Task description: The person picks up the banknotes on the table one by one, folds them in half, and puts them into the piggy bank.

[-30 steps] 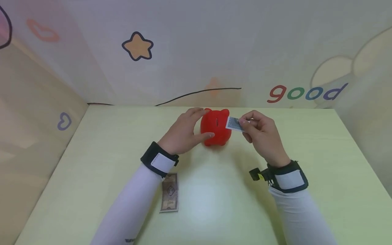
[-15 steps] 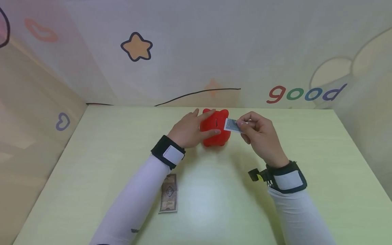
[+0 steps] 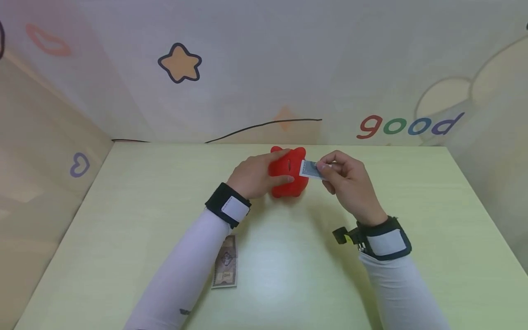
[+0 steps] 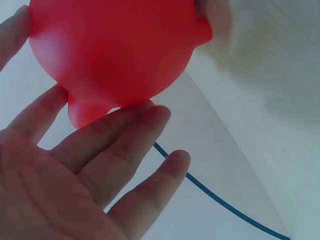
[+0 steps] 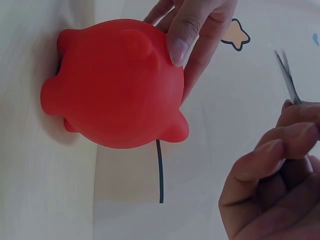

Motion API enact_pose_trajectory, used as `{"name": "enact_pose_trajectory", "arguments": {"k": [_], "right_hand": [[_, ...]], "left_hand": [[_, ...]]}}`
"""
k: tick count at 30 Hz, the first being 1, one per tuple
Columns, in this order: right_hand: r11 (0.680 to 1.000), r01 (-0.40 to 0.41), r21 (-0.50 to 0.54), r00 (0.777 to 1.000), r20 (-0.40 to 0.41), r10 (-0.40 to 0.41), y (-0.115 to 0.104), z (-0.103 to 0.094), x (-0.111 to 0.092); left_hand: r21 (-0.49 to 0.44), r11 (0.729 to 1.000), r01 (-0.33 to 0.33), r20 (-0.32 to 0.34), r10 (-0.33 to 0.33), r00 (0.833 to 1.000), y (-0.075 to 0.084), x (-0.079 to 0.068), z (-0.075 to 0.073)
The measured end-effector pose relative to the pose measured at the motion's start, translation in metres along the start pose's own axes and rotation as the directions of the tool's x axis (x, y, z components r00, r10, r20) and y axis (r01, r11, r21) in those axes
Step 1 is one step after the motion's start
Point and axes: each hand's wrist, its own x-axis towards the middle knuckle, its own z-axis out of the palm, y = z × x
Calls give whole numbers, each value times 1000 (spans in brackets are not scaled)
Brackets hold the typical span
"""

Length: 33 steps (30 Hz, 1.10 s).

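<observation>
A red piggy bank (image 3: 294, 170) with a narrow slot in its top stands near the table's back edge. My left hand (image 3: 252, 176) holds it from the left, thumb on the near side and fingers round the far side; the left wrist view shows fingertips (image 4: 159, 114) against its red surface. To its right, my right hand (image 3: 349, 183) pinches a folded blue-grey banknote (image 3: 310, 169) between thumb and fingers. The note's free end overlaps the pig's right side in the head view. From the right wrist the banknote (image 5: 288, 77) appears edge-on, raised apart from the pig.
A brown banknote (image 3: 225, 263) lies flat on the pale table (image 3: 280, 275), partly hidden by my left sleeve (image 3: 181, 275). Behind the piggy bank rises a printed backdrop (image 3: 255, 68) with a star and the word "good".
My left hand has moved right and closed in on the piggy bank, taking hold of it. The right hand keeps its pinch on the blue-grey banknote, hardly moving.
</observation>
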Motion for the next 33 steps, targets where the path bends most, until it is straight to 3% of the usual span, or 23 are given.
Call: {"name": "enact_pose_trajectory", "arguments": {"k": [8,14,20,33], "right_hand": [[999,37,-39,999,-13,-37,3,2,4],[991,33,-127,998,-50,-39,7,4,6],[987,4,-159,998,-68,-15,11,11,8],[969,21,-247,988,-140,-57,7,16,15]], "left_hand": [[-25,1000,12,-31,-13,999,-6,-2,4],[-29,1000,11,-51,-12,999,-10,-2,4],[-41,999,5,-58,-7,998,-9,-2,3],[-50,999,-13,-41,11,999,-3,0,2]]}}
